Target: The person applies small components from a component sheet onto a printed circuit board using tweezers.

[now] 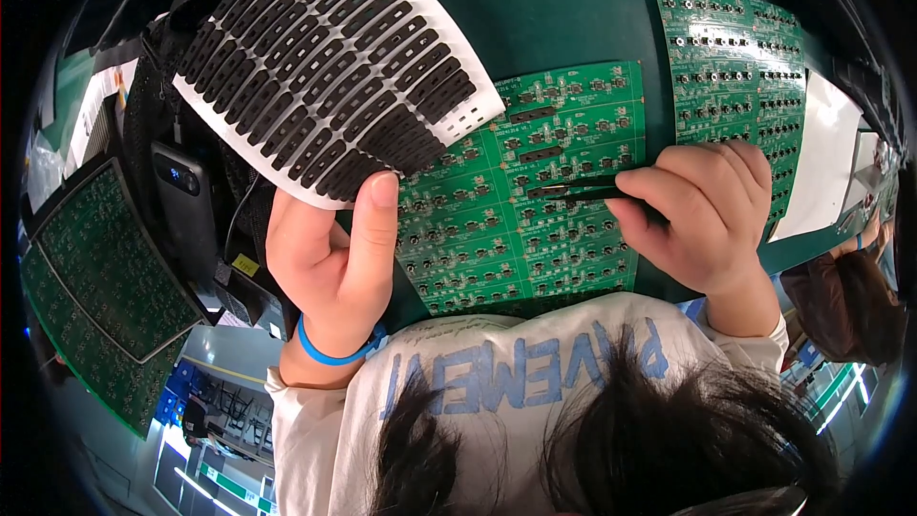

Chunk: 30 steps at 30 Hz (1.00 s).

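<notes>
"Where is everything?"

"A green rectangular circuit-board panel (pixel 516 229) lies on the dark green tabletop (pixel 564 10), right in front of the person. The left hand (pixel 325 263) holds up a flexible white backing sheet (pixel 449 24), crowded with black oblong strips (pixel 417 62), so that it covers the panel's upper left part from view."

"And the fingers?"

"The left ones are closed on the sheet's near edge, thumb on the upper side. Those of the right hand (pixel 702 205) are pinched on slim dark tweezers (pixel 585 197), whose tips reach over the panel, at a dark strip there. I can't tell whether the tips grip it or only touch it."

"What could go wrong?"

"Crooked placement, I'd say. Two more dark strips (pixel 542 155) sit farther up the panel; a slight twist of the right fingers could leave this one askew, over neighbouring components. Pressed too hard, the tips might also scratch the board or knock a small part."

"And the sheet?"

"It's held at one edge only, so it could droop. If the left wrist dips, its corner might brush the panel, and a strip could catch or stick where it shouldn't."
</notes>
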Each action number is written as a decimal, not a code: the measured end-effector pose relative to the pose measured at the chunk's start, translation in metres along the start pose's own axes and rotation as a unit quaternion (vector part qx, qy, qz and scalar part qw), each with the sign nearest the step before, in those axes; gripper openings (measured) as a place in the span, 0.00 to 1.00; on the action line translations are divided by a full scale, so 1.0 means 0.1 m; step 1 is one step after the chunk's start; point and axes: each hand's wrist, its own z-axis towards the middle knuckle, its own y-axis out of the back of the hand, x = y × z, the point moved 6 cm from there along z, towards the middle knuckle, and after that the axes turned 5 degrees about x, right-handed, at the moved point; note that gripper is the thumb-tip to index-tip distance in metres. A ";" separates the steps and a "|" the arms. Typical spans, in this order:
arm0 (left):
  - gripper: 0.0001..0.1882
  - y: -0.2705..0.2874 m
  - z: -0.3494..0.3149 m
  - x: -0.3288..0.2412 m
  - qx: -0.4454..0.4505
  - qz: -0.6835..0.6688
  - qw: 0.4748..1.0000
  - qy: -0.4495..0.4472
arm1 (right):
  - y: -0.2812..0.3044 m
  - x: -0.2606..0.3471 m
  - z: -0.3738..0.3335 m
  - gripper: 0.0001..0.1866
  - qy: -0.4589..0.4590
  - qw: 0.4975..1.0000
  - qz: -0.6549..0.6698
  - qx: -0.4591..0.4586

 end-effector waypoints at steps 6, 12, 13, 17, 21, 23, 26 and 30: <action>0.08 0.01 -0.01 0.01 0.004 0.002 1.000 0.005 | 0.05 -0.05 -0.02 0.12 -0.021 1.000 -0.015 -0.002; 0.10 -0.01 -0.01 0.02 0.006 -0.011 1.000 0.008 | 0.03 -0.07 0.00 0.11 -0.016 1.000 -0.012 0.009; 0.10 -0.01 0.00 0.02 0.008 -0.010 1.000 0.004 | 0.04 -0.07 0.00 0.11 -0.016 1.000 -0.009 0.007; 0.10 0.00 0.00 0.01 0.009 -0.008 1.000 0.002 | 0.05 -0.05 -0.01 0.10 -0.009 1.000 -0.007 -0.001; 0.09 -0.02 0.00 0.01 0.013 -0.008 1.000 -0.002 | 0.04 -0.02 -0.01 0.11 -0.007 1.000 0.009 -0.002; 0.09 -0.02 0.00 0.01 0.013 -0.011 1.000 0.000 | 0.04 -0.01 0.00 0.12 -0.003 1.000 0.016 -0.005; 0.09 -0.01 0.01 0.00 0.009 -0.015 1.000 -0.003 | 0.05 0.00 0.01 0.12 0.003 1.000 0.019 -0.009; 0.08 -0.02 0.01 0.00 0.009 -0.014 1.000 -0.001 | 0.04 0.01 0.01 0.12 0.009 1.000 0.019 -0.011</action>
